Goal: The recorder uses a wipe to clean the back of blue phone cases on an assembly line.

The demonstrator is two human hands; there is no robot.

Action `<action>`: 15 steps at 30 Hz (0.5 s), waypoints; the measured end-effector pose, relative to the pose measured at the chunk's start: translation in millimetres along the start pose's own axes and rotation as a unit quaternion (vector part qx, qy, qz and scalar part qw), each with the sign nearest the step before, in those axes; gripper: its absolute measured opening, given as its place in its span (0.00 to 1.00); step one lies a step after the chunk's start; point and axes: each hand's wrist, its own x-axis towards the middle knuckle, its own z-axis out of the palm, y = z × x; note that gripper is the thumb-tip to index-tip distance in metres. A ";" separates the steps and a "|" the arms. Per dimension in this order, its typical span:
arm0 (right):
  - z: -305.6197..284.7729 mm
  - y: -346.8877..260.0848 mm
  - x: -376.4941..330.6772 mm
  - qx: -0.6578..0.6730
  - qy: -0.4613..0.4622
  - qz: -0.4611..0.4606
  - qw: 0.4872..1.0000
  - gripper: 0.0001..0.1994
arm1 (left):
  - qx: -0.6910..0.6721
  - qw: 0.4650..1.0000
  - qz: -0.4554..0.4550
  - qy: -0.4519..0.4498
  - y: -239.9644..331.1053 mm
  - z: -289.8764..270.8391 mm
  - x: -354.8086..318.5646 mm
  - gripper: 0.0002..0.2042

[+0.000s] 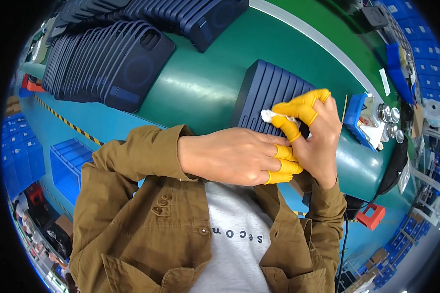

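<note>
A short row of dark blue phone cases [266,85] stands on edge on the green table, side by side in front of me. My left hand [232,156] reaches across its near end, fingers closed and curled toward the right, gripping the row; the fingertips are partly hidden. Yellow finger cots cover several fingers of both hands. On the row's right side, my right hand [320,132] is closed, pinching a small white wipe [267,115] between thumb and fingers. The wipe lies against the cases' edges.
Longer rows of dark blue phone cases [144,68] fill the table's upper left. To the right sit a blue tray [353,119] with white paper and several clear jars [387,113]. A blue crate [67,163] is at left below the table; a red holder [371,216] lies lower right.
</note>
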 end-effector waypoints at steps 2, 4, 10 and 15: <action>5.4 16.5 12.4 -0.061 0.052 -0.025 0.996 0.08 | 0.004 1.000 -0.001 -0.031 1.9 1.9 0.7 0.21; 1.8 28.3 29.3 -0.152 0.080 -0.013 0.985 0.06 | 0.003 0.999 0.007 0.036 0.8 7.0 0.6 0.16; -0.3 12.1 13.9 0.052 -0.002 0.016 0.999 0.07 | -0.013 0.999 -0.020 -0.034 2.5 -5.8 2.1 0.15; 7.2 36.6 34.6 -0.112 0.083 -0.016 0.990 0.07 | 0.008 1.000 0.012 0.005 1.0 2.1 1.9 0.19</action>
